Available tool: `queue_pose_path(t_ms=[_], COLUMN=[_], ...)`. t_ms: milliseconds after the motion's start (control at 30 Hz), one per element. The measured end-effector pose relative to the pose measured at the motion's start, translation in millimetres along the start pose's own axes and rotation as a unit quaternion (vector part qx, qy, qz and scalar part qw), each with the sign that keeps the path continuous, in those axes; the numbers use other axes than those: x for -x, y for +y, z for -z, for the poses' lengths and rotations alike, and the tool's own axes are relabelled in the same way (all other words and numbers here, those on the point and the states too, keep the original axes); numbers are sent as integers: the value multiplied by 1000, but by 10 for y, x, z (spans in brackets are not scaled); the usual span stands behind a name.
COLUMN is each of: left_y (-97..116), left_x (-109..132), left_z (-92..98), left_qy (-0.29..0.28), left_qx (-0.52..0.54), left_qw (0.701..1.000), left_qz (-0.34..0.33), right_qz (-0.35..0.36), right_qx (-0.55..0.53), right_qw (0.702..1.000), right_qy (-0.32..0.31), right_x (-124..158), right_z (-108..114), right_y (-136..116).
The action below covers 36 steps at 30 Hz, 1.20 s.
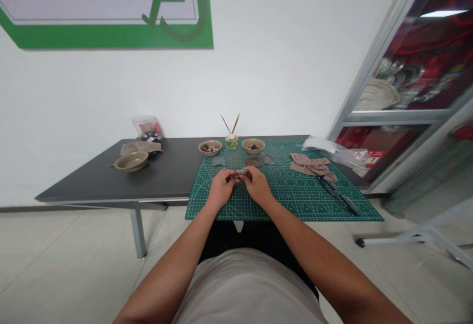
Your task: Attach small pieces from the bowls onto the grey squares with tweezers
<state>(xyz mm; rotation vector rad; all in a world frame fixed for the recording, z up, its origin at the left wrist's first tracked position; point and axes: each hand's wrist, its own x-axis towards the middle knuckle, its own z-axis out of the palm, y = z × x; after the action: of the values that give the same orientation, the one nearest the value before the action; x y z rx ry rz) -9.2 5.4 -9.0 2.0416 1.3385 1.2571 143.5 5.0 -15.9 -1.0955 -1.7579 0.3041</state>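
Note:
Both hands meet over the green cutting mat (295, 196). My left hand (220, 187) and my right hand (257, 184) are closed in a pinch on a small grey-brown piece of fabric (241, 173) held between them. Just beyond lie a few small cut pieces of grey and brown fabric (253, 162). Two tan bowls (210, 147) (253, 145) holding small dark bits stand at the mat's far edge, with a reed diffuser jar (231, 140) between them.
A crumpled tan cloth (309, 164) and black scissors (338, 195) lie on the mat's right side, plastic bags (334, 150) beyond. On the dark table (162, 171) at left sit an empty tan bowl (131, 161), folded cloth and a bag. A glass cabinet (406, 82) stands right.

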Motion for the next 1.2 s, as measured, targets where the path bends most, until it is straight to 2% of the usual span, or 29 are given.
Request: queue_pose_path(t_ms=[133, 367, 467, 633, 833, 1200], left_y=[7, -2, 1, 17, 10, -10], left_x=[0, 3, -2, -8, -18, -23], left_z=[12, -2, 1, 26, 46, 26], left_qy=[10, -8, -2, -6, -27, -12], left_qx=[-2, -4, 5, 21, 49, 46], left_qw=[1000, 1000, 1000, 1000, 998, 999], left_qz=[-2, -22, -16, 5, 18, 19], right_qz=[14, -32, -16, 6, -27, -4], right_qx=[-23, -10, -7, -20, -47, -13], right_qw=[999, 999, 1000, 999, 997, 999], right_qy=[-26, -25, -14, -31, -58, -41], right_x=[-13, -8, -1, -8, -25, -3], right_z=[14, 12, 13, 15, 46, 21], right_y=[-8, 0, -8, -5, -17, -3])
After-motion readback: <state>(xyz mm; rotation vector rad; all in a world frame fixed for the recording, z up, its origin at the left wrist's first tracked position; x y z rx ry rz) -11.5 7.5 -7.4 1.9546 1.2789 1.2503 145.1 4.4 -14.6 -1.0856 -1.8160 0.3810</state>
